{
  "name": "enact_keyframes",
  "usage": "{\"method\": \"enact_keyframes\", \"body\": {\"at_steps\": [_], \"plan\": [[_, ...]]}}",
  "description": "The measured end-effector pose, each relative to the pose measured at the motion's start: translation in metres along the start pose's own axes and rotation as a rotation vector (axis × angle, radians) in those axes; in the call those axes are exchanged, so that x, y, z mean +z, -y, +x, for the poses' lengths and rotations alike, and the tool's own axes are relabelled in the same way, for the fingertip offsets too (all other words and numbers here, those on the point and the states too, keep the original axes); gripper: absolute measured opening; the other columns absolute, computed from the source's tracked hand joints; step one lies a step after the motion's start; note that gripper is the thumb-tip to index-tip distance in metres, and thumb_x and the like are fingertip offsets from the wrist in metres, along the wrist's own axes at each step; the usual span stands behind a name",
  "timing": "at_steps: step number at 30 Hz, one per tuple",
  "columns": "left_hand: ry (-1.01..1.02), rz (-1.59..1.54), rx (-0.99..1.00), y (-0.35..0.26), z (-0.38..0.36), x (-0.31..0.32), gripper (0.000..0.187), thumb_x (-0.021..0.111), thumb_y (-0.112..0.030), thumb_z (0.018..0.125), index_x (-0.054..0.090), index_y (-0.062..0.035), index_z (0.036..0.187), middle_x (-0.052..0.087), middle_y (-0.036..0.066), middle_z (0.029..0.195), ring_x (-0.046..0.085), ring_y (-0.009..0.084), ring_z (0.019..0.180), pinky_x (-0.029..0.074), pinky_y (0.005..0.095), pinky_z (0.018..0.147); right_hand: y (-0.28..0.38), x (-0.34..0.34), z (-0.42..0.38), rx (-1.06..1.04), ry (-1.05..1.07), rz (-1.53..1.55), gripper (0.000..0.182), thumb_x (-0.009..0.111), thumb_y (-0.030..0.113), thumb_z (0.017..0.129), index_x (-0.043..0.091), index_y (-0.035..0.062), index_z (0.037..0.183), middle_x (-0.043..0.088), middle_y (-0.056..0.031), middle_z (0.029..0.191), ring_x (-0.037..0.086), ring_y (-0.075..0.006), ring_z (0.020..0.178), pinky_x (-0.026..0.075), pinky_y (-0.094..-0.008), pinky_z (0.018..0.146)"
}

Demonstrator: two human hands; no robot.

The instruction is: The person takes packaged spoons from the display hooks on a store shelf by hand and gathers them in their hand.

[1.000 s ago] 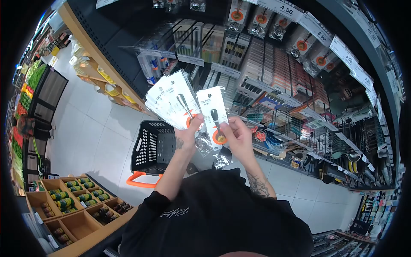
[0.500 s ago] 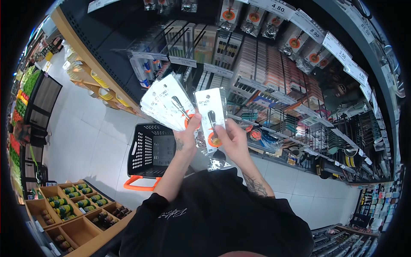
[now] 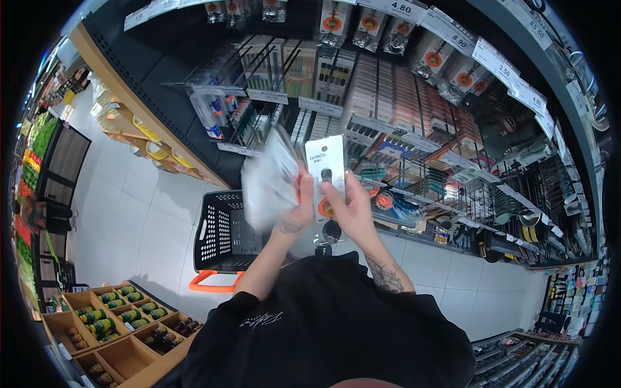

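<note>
Several white carded packages (image 3: 268, 184), smeared by motion, are gripped in my left hand (image 3: 299, 207). The stack is tilted on edge, so its print cannot be read. Between the thumb and fingers of my right hand (image 3: 351, 205) is a single white carded package (image 3: 326, 155), held upright. It shows dark lettering, an orange round mark and a dark utensil part under clear plastic. The two hands are close together, with the stack left of the single package.
A black basket (image 3: 217, 226) with an orange handle (image 3: 210, 282) stands on the floor at the left. Shelving with hanging packages (image 3: 388, 97) and price labels (image 3: 453, 33) spans the front and right. A wooden bin (image 3: 123, 349) holding jars is at the lower left.
The fanned stack in my left hand has turned from face-up to edge-on and blurred. My right hand has shifted slightly, with its package more upright. The view has shifted a little.
</note>
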State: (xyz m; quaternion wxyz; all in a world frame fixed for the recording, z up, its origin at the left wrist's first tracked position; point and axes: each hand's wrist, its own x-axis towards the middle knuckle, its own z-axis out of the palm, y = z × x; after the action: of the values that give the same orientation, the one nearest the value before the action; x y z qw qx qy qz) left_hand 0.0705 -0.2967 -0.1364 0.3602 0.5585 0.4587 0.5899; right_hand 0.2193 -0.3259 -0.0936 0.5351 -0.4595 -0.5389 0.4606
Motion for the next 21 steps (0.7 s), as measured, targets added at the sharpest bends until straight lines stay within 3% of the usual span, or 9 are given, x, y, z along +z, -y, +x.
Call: {"method": "enact_keyframes", "body": {"at_steps": [1,2,3,6,10,12,18,21], "plan": [[0.171,0.395,0.148,0.008,0.004,-0.004,0.020,0.066,-0.012,0.094,0.062,0.0017,0.107,0.065,0.009,0.099,0.063,0.0178,0.089,0.050,0.0311,0.083,0.002,0.001,0.001,-0.031,-0.019,0.015,0.019,0.063,0.015,0.098,0.059,-0.0008,0.109,0.069,-0.0038,0.087,0.059,-0.0042,0.077,0.049,-0.0241,0.066],[-0.104,0.010,0.399,0.017,0.002,0.019,0.012,0.061,-0.009,0.096,0.062,0.0013,0.102,0.062,0.007,0.094,0.060,0.0154,0.085,0.049,0.0309,0.081,0.005,0.001,0.001,-0.033,-0.021,0.016,0.019,0.063,0.015,0.098,0.059,-0.0008,0.109,0.069,-0.0038,0.087,0.059,-0.0042,0.077,0.049,-0.0241,0.066],[-0.103,0.011,0.400,0.008,0.002,0.019,0.012,0.061,-0.009,0.096,0.062,0.0013,0.102,0.062,0.007,0.094,0.060,0.0154,0.085,0.049,0.0309,0.081,0.007,0.001,0.000,-0.039,-0.052,0.016,0.019,0.064,0.014,0.097,0.059,-0.0007,0.107,0.069,-0.0042,0.087,0.059,-0.0046,0.077,0.049,-0.0245,0.066],[-0.094,-0.293,0.027,-0.033,0.002,0.019,0.014,0.066,-0.003,0.092,0.062,0.0002,0.105,0.062,0.005,0.098,0.058,0.0123,0.094,0.047,0.0272,0.085,0.007,0.001,0.001,-0.061,-0.103,-0.008,0.018,0.066,0.013,0.096,0.060,-0.0006,0.105,0.069,-0.0045,0.086,0.060,-0.0052,0.077,0.049,-0.0253,0.067],[-0.078,-0.354,0.040,-0.037,0.005,0.020,0.022,0.068,-0.007,0.092,0.062,0.0001,0.112,0.064,0.003,0.104,0.060,0.0127,0.094,0.048,0.0283,0.086,0.010,-0.001,0.006,-0.095,-0.132,-0.046,0.016,0.067,0.012,0.095,0.061,-0.0010,0.103,0.070,-0.0049,0.086,0.060,-0.0058,0.077,0.050,-0.0259,0.067],[-0.154,-0.353,-0.156,-0.045,0.008,0.023,0.018,0.071,-0.003,0.090,0.062,-0.0001,0.106,0.063,0.003,0.100,0.059,0.0111,0.092,0.049,0.0269,0.085,0.010,-0.001,0.007,-0.091,-0.123,-0.030,0.017,0.067,0.012,0.095,0.060,-0.0015,0.103,0.070,-0.0053,0.087,0.060,-0.0060,0.078,0.050,-0.0258,0.068],[-0.040,-0.427,0.002,-0.033,0.027,0.020,0.016,0.070,-0.004,0.091,0.061,0.0002,0.103,0.063,0.003,0.093,0.059,0.0104,0.086,0.049,0.0265,0.079,0.016,-0.017,0.031,-0.159,-0.094,0.021,0.018,0.065,0.012,0.096,0.060,-0.0013,0.107,0.069,-0.0049,0.095,0.060,-0.0063,0.082,0.050,-0.0254,0.071],[-0.037,-0.482,-0.016,-0.041,0.029,0.019,0.012,0.068,-0.006,0.093,0.061,-0.0001,0.100,0.063,0.003,0.089,0.059,0.0105,0.082,0.048,0.0266,0.075,0.031,-0.035,0.073,-0.179,-0.145,0.045,0.021,0.064,0.013,0.098,0.059,-0.0018,0.112,0.068,-0.0040,0.100,0.060,-0.0063,0.088,0.050,-0.0245,0.077]]}}
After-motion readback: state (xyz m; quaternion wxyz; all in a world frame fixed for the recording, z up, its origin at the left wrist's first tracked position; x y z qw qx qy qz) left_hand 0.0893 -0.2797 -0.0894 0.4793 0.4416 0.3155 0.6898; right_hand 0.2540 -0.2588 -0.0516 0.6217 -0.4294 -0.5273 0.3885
